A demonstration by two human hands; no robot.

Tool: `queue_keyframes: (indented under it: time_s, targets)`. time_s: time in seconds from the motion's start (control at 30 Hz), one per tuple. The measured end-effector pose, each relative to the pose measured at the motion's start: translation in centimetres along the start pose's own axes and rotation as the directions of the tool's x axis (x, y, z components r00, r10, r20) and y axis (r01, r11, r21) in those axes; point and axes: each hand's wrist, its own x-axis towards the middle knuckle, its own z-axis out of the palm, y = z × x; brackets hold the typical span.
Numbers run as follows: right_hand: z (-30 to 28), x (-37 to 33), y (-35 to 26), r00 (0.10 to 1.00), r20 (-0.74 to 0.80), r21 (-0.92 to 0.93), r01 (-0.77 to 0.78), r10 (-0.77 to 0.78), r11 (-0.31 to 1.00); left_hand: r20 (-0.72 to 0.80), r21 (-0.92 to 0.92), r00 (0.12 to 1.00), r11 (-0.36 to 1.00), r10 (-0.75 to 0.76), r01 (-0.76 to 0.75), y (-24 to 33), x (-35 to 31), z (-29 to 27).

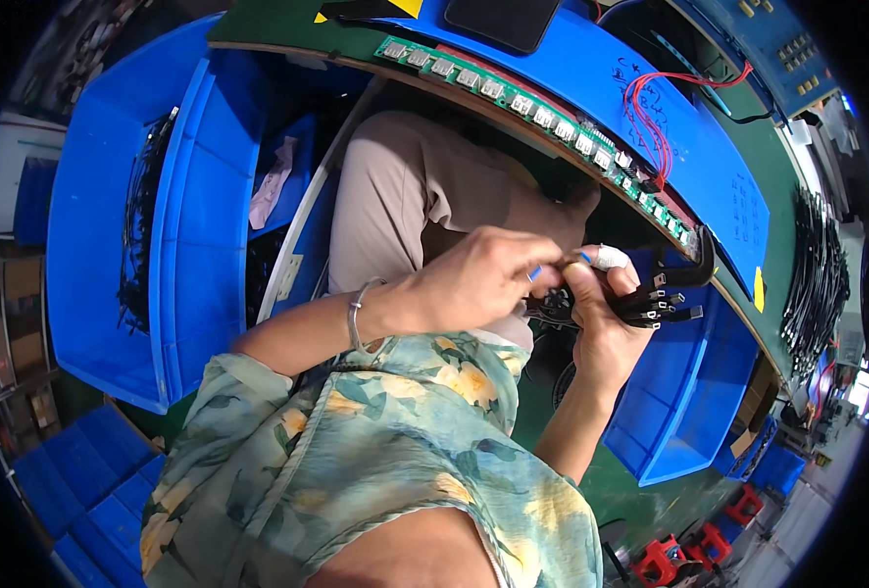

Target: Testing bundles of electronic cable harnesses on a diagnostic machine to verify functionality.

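Observation:
My right hand (606, 314) is closed around a bundle of black cables (640, 306), whose metal plug ends point out to the right. One of its fingers wears a white wrap (611, 258). My left hand (478, 279), with a metal bangle at the wrist, meets it at the near end of the bundle. Its fingers are pinched together and slightly smeared by motion. Small bits of blue show at the fingertips of both hands; what they belong to is too small to tell. Dark coiled cable (555, 306) hangs below, between the hands.
A long green circuit board (493, 90) with a row of metal sockets lines the bench edge, red wires (640, 108) behind it. Black cables (815, 284) are heaped at right. Blue bins (165, 294) stand left, another blue bin (665, 421) at right; red stools (709, 544) are beyond.

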Motion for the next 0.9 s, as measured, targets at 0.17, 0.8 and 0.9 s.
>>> queue_keyframes:
  time_s: [0.17, 0.8, 0.9]
  targets:
    - [-3.7, -1.3, 1.5, 0.967, -0.194, -0.102, -0.186, 0.164, 0.977, -0.377, -0.548, 0.912, 0.832, -0.159, -0.082, 0.1, -0.5, -3.4]
    - [-4.1, -5.3, 1.0, 0.973, -0.226, -0.137, -0.083, 0.05, 0.987, -0.046, -0.656, 0.996, 0.754, -0.071, 0.023, -2.2, -2.5, 2.3]
    - [-3.9, -5.4, -0.7, 0.955, -0.254, -0.038, 0.145, -0.15, 0.989, -0.016, -0.388, 1.0, 0.921, 0.013, -0.018, -4.5, -2.3, 2.9]
